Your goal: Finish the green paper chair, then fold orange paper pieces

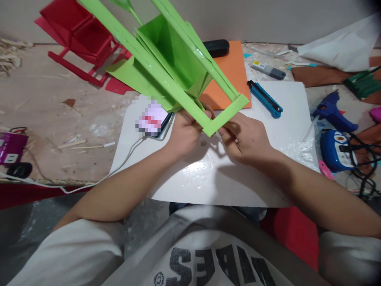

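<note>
A green paper rocking chair point(178, 51) is held tilted above a white board point(190, 186). Two long strips with glossy streaks run along its upper side, joined at the near end by a flat crosspiece point(228, 115). My left hand point(187, 129) is closed around the frame near its lower left corner, with some fingers behind the paper. At the crosspiece, my right hand point(245, 135) pinches the near edge from below, its fingertips partly hidden by the strip.
A red paper rocking chair point(86, 39) stands at the back left. A phone point(154, 119) with a white cable lies by my left hand. To the right are a blue utility knife point(266, 99), a blade case point(268, 70), a blue glue gun point(335, 111) and orange paper point(235, 71).
</note>
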